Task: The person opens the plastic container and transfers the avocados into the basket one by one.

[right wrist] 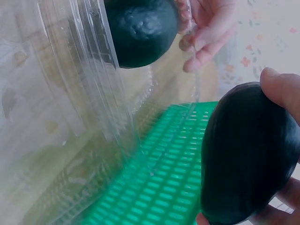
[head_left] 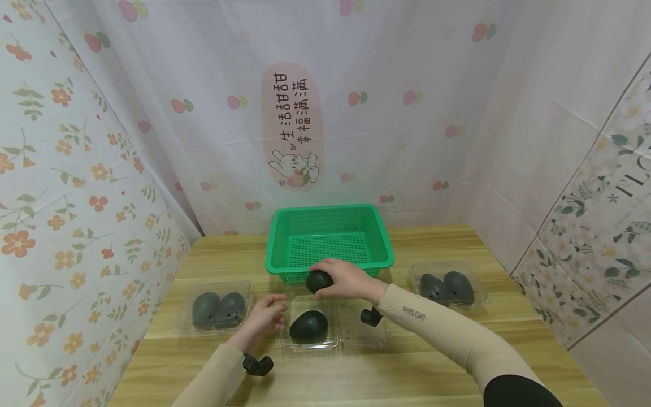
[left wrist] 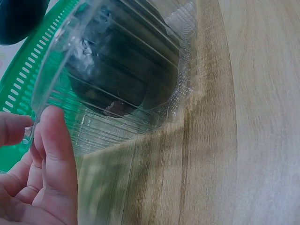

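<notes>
While the right hand [head_left: 348,278] grips one avocado [head_left: 319,282] near the box's [head_left: 329,341] far edge, close to the basket [head_left: 270,243], and the left hand [head_left: 267,314] pinches the rim, I'd worry about smooth skin slipping or thin plastic tipping if bumped. Another avocado [head_left: 309,326] sits inside. Wood-grain desk [head_left: 330,384], patterned curtains [head_left: 396,135] on three sides.

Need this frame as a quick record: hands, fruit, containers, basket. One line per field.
left_hand: left hand pinches the edge of the open clear container
right_hand: right hand grips a dark fruit, raised in front of the basket
open_container: middle of table, one dark fruit inside, lid folded out to the right
left_container: clear container at left, two dark fruits
right_container: clear container at right, two dark fruits
basket: green basket, behind the open container
table: wood-grain table
</notes>
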The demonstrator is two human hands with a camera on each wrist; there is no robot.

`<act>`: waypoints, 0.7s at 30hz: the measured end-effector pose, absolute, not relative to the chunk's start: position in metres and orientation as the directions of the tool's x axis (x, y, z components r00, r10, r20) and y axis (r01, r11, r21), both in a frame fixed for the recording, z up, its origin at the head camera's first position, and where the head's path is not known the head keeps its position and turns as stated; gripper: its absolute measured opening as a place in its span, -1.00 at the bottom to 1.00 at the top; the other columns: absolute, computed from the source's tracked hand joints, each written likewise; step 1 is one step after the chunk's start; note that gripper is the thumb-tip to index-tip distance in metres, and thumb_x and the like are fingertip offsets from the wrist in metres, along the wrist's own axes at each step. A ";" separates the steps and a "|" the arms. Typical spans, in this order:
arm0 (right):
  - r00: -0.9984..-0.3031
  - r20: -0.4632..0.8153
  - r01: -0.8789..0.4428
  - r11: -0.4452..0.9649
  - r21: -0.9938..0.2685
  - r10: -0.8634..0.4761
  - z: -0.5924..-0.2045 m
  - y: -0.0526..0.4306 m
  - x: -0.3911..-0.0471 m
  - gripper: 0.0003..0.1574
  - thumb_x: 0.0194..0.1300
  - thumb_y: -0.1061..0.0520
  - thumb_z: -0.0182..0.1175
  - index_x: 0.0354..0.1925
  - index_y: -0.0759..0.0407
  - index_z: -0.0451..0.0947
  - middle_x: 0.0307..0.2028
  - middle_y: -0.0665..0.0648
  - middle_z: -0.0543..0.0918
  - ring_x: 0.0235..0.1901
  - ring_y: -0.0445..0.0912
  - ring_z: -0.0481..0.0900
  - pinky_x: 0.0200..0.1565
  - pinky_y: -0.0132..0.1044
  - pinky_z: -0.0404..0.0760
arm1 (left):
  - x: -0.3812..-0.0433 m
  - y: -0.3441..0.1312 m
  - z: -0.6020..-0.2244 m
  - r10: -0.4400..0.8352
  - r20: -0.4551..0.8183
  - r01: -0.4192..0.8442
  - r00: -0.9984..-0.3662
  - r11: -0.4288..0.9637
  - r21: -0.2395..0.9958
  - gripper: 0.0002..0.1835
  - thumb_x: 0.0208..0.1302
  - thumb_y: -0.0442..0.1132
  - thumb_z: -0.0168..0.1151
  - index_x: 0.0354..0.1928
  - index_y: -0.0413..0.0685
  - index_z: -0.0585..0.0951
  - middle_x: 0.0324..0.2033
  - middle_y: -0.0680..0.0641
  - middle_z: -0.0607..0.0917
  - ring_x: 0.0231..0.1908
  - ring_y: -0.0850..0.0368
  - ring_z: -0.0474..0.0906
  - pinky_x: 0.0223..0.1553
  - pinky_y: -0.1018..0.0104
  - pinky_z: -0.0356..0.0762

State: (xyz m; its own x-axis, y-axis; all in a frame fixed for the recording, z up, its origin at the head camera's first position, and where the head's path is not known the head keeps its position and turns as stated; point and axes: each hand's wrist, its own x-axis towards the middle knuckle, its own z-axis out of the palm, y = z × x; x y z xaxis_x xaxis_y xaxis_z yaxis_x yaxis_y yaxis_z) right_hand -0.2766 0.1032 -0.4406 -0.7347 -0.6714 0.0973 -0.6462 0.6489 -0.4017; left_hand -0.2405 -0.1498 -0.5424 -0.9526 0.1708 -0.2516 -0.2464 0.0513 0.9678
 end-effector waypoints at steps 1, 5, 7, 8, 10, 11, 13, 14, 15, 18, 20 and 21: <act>-0.733 0.097 -0.648 0.648 -0.400 -0.673 -0.440 0.104 -0.277 -0.24 0.20 -0.18 0.34 0.30 0.02 0.42 0.15 0.07 0.51 -0.02 -0.06 0.55 -0.13 -0.19 0.60 | -0.241 -0.150 -0.543 0.172 -0.253 -0.248 -0.952 0.050 0.967 -0.55 0.36 -0.36 0.05 0.23 -0.43 0.34 -0.26 -0.15 0.49 -0.52 0.16 0.44 -0.53 0.34 0.53; -0.735 0.103 -0.649 0.651 -0.393 -0.670 -0.435 0.107 -0.281 -0.25 0.20 -0.17 0.33 0.30 -0.01 0.42 0.14 0.06 0.51 -0.02 -0.07 0.55 -0.10 -0.18 0.59 | -0.240 -0.150 -0.542 0.175 -0.252 -0.247 -0.952 0.049 0.968 -0.56 0.37 -0.37 0.04 0.24 -0.44 0.34 -0.27 -0.15 0.48 -0.52 0.16 0.44 -0.53 0.34 0.52; -0.738 0.108 -0.649 0.656 -0.385 -0.667 -0.431 0.108 -0.283 -0.26 0.20 -0.17 0.34 0.30 -0.04 0.42 0.14 0.06 0.50 -0.01 -0.07 0.55 -0.11 -0.18 0.59 | -0.240 -0.149 -0.542 0.174 -0.253 -0.248 -0.952 0.048 0.968 -0.56 0.37 -0.37 0.04 0.23 -0.43 0.34 -0.27 -0.14 0.47 -0.52 0.16 0.44 -0.53 0.34 0.52; -0.740 0.111 -0.647 0.658 -0.385 -0.663 -0.429 0.109 -0.284 -0.27 0.20 -0.15 0.34 0.29 -0.05 0.42 0.14 0.06 0.50 -0.01 -0.07 0.55 -0.10 -0.18 0.59 | -0.240 -0.149 -0.542 0.173 -0.253 -0.249 -0.952 0.047 0.967 -0.56 0.37 -0.37 0.04 0.23 -0.43 0.34 -0.28 -0.14 0.48 -0.52 0.16 0.44 -0.53 0.34 0.52; -0.744 0.119 -0.644 0.656 -0.393 -0.658 -0.426 0.111 -0.286 -0.28 0.19 -0.12 0.35 0.28 -0.04 0.43 0.14 0.07 0.51 -0.01 -0.05 0.55 -0.10 -0.15 0.59 | -0.241 -0.149 -0.542 0.173 -0.254 -0.250 -0.952 0.045 0.967 -0.56 0.36 -0.37 0.04 0.23 -0.43 0.34 -0.28 -0.14 0.48 -0.53 0.16 0.44 -0.54 0.34 0.52; -0.746 0.121 -0.641 0.655 -0.401 -0.655 -0.424 0.111 -0.286 -0.28 0.19 -0.11 0.36 0.28 -0.03 0.43 0.14 0.08 0.51 -0.01 -0.04 0.55 -0.10 -0.15 0.59 | -0.240 -0.149 -0.542 0.174 -0.254 -0.250 -0.951 0.045 0.967 -0.56 0.36 -0.37 0.04 0.23 -0.43 0.34 -0.28 -0.14 0.47 -0.53 0.16 0.44 -0.54 0.35 0.52; -0.752 0.120 -0.635 0.662 -0.399 -0.649 -0.421 0.113 -0.289 -0.27 0.19 -0.13 0.36 0.29 -0.04 0.43 0.15 0.06 0.50 0.00 -0.06 0.54 -0.09 -0.16 0.59 | -0.240 -0.150 -0.541 0.177 -0.254 -0.250 -0.951 0.045 0.967 -0.55 0.37 -0.37 0.04 0.24 -0.44 0.34 -0.29 -0.13 0.47 -0.53 0.16 0.44 -0.54 0.35 0.52; -0.754 0.121 -0.632 0.661 -0.404 -0.646 -0.420 0.114 -0.289 -0.27 0.19 -0.13 0.36 0.29 -0.04 0.43 0.15 0.06 0.50 0.00 -0.06 0.54 -0.08 -0.16 0.58 | -0.240 -0.150 -0.541 0.178 -0.254 -0.250 -0.951 0.044 0.967 -0.55 0.36 -0.37 0.04 0.24 -0.43 0.33 -0.29 -0.13 0.47 -0.53 0.16 0.44 -0.54 0.35 0.51; -0.755 0.122 -0.630 0.662 -0.405 -0.644 -0.419 0.116 -0.290 -0.27 0.19 -0.13 0.36 0.28 -0.04 0.43 0.15 0.06 0.50 0.00 -0.06 0.54 -0.07 -0.16 0.58 | -0.240 -0.150 -0.541 0.179 -0.254 -0.250 -0.951 0.044 0.967 -0.55 0.37 -0.37 0.04 0.24 -0.43 0.33 -0.28 -0.14 0.47 -0.53 0.16 0.44 -0.55 0.35 0.51; -0.758 0.128 -0.629 0.664 -0.405 -0.640 -0.416 0.119 -0.293 -0.28 0.19 -0.13 0.36 0.28 -0.05 0.43 0.15 0.06 0.49 0.00 -0.06 0.54 -0.07 -0.16 0.58 | -0.240 -0.150 -0.540 0.185 -0.250 -0.246 -0.951 0.045 0.968 -0.54 0.37 -0.37 0.03 0.25 -0.44 0.32 -0.28 -0.14 0.47 -0.53 0.17 0.43 -0.55 0.36 0.51; -0.758 0.135 -0.628 0.659 -0.414 -0.638 -0.414 0.120 -0.295 -0.27 0.18 -0.12 0.37 0.28 -0.02 0.44 0.15 0.08 0.50 0.00 -0.04 0.54 -0.07 -0.14 0.58 | -0.239 -0.150 -0.540 0.188 -0.247 -0.243 -0.951 0.046 0.969 -0.54 0.36 -0.37 0.03 0.25 -0.46 0.31 -0.28 -0.14 0.46 -0.53 0.17 0.43 -0.55 0.36 0.51; -0.758 0.137 -0.627 0.657 -0.417 -0.637 -0.414 0.121 -0.296 -0.27 0.18 -0.11 0.37 0.28 0.00 0.44 0.15 0.09 0.50 0.00 -0.03 0.54 -0.07 -0.13 0.58 | -0.239 -0.150 -0.541 0.188 -0.248 -0.244 -0.950 0.045 0.969 -0.53 0.36 -0.38 0.03 0.25 -0.46 0.31 -0.28 -0.14 0.46 -0.53 0.17 0.43 -0.55 0.37 0.51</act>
State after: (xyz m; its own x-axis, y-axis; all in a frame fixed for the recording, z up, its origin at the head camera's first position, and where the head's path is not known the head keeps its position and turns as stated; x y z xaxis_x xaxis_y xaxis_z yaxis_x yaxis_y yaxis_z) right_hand -0.2963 0.1211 -0.4137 -0.7585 -0.6371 0.1370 -0.6275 0.6572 -0.4175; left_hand -0.2390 -0.1498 -0.5406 -0.9503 0.1884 -0.2478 -0.2437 0.0452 0.9688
